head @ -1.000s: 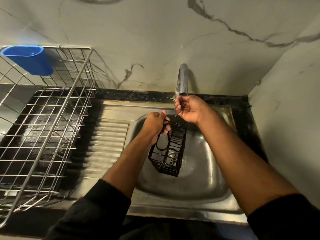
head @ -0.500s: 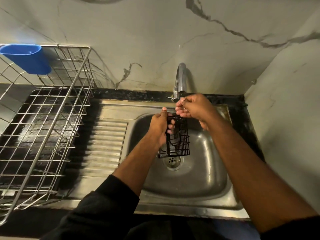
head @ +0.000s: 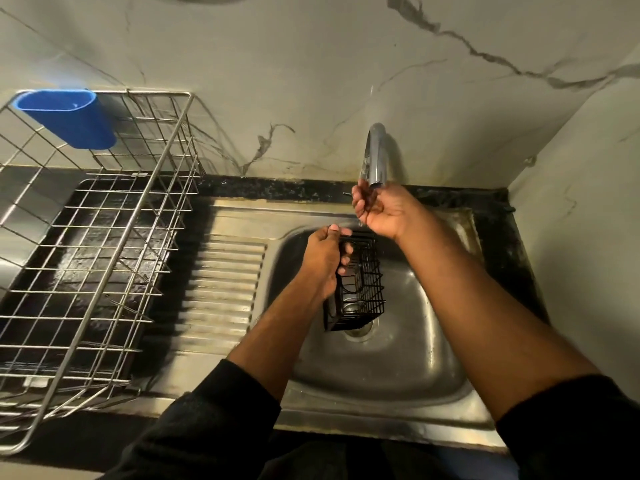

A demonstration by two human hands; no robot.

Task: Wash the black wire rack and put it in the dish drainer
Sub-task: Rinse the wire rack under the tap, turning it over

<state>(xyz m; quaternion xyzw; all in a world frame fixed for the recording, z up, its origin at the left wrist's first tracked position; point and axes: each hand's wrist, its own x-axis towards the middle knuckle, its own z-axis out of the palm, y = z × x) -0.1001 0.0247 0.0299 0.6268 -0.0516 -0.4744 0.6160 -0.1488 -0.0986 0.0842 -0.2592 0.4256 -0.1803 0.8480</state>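
My left hand (head: 323, 259) grips the rack (head: 360, 289) over the drain (head: 358, 329); my right hand (head: 379, 211), loosely cupped, holds nothing under the tap (head: 375, 157). A wet one-handed grip could drop it.

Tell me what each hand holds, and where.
Left hand grips the rack by its upper left edge, over the sink. Right hand holds nothing; it's cupped under the tap.
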